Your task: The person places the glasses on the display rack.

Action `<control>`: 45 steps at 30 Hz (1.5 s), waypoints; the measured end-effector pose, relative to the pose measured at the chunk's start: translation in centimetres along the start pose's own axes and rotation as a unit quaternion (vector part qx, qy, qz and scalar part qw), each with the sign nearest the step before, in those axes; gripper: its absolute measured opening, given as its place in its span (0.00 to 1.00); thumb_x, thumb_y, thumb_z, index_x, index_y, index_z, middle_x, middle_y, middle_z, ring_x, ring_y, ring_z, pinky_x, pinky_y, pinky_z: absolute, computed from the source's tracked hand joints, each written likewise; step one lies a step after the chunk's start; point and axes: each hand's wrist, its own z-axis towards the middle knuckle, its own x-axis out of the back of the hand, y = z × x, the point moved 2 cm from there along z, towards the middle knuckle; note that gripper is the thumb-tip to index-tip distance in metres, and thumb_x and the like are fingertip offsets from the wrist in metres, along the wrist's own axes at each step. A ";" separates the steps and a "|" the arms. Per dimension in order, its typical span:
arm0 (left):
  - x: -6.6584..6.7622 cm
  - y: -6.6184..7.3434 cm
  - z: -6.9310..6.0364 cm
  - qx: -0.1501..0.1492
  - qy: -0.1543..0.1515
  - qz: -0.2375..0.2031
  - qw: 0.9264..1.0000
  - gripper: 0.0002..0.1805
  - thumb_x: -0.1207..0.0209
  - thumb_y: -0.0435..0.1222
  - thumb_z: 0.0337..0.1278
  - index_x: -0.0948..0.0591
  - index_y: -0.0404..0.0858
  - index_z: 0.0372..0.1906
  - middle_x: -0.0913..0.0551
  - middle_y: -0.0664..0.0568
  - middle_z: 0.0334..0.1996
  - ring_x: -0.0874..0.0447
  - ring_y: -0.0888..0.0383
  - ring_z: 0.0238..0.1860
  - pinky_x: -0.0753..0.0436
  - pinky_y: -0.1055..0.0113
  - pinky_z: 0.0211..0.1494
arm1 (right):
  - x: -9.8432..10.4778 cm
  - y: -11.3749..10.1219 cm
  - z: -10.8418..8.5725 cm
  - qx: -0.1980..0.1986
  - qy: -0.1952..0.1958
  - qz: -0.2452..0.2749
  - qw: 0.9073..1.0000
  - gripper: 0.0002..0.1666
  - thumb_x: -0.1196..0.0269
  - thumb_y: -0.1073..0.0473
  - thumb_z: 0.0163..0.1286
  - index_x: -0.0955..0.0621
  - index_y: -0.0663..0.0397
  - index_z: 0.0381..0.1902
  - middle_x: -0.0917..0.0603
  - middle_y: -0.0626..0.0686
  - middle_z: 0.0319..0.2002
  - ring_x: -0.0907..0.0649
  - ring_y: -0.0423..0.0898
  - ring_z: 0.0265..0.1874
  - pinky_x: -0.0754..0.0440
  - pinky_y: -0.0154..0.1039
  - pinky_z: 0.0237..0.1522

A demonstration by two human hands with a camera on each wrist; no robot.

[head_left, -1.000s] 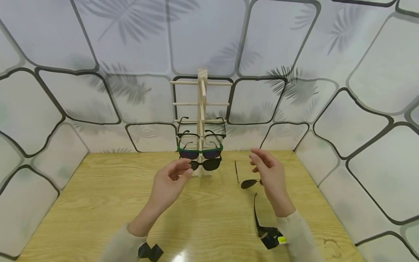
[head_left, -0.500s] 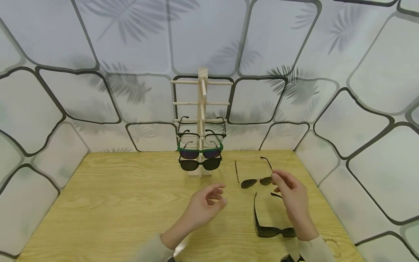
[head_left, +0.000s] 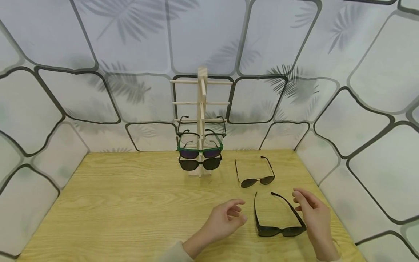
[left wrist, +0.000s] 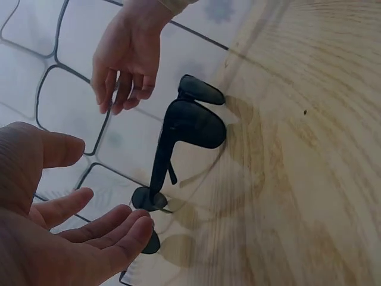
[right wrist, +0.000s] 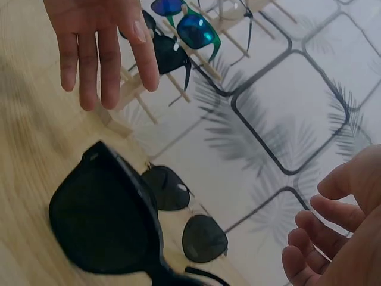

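Note:
Black thick-framed sunglasses (head_left: 280, 231) lie on the table with their temples unfolded toward the back. My left hand (head_left: 225, 222) hovers to their left, fingers loosely bent and holding nothing. On their other side is my right hand (head_left: 312, 218), close to the right temple, also holding nothing; the left wrist view shows a gap between that hand (left wrist: 128, 59) and the frame. Behind lie thin-framed aviator sunglasses (head_left: 258, 181), lenses toward me and temples unfolded. The right wrist view shows the black sunglasses (right wrist: 104, 214) large, with the aviators (right wrist: 204, 238) beyond them.
A wooden display rack (head_left: 202, 98) stands at the back centre. Its lower bars carry several pairs, among them green-framed sunglasses (head_left: 200, 150) and black sunglasses (head_left: 190, 165) at the bottom; its top bars (head_left: 184, 82) are bare. A patterned backdrop (head_left: 144, 98) encloses the wooden table (head_left: 114, 211).
Both hands have moved toward me and to the right, the left one away from the rack, the right one past the aviators. The black sunglasses on the table have come into full view.

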 end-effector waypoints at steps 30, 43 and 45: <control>-5.2 -1.8 0.5 0.017 -0.051 -0.022 0.998 0.26 0.33 0.41 0.70 0.20 0.40 0.70 0.13 0.49 0.51 0.12 0.67 0.46 0.15 0.74 0.45 | 3.0 6.2 0.0 -0.128 -0.047 -0.065 0.989 0.25 0.36 0.39 0.77 0.15 0.41 0.64 0.20 0.17 0.35 0.20 0.26 0.38 0.16 0.30 0.41; -6.1 -1.8 0.8 0.007 -0.038 -0.037 0.999 0.23 0.33 0.37 0.70 0.18 0.35 0.65 0.11 0.52 0.43 0.14 0.71 0.39 0.17 0.77 0.43 | 2.5 7.5 -0.2 -0.132 -0.096 -0.078 0.984 0.21 0.34 0.42 0.77 0.14 0.39 0.62 0.16 0.21 0.35 0.19 0.25 0.38 0.17 0.31 0.42; -6.1 -1.8 0.9 0.009 -0.032 -0.039 0.999 0.21 0.34 0.37 0.70 0.17 0.35 0.64 0.11 0.53 0.41 0.15 0.72 0.38 0.17 0.77 0.42 | 2.4 7.5 -0.2 -0.132 -0.098 -0.079 0.983 0.22 0.34 0.41 0.76 0.14 0.38 0.62 0.15 0.22 0.36 0.20 0.24 0.38 0.18 0.30 0.42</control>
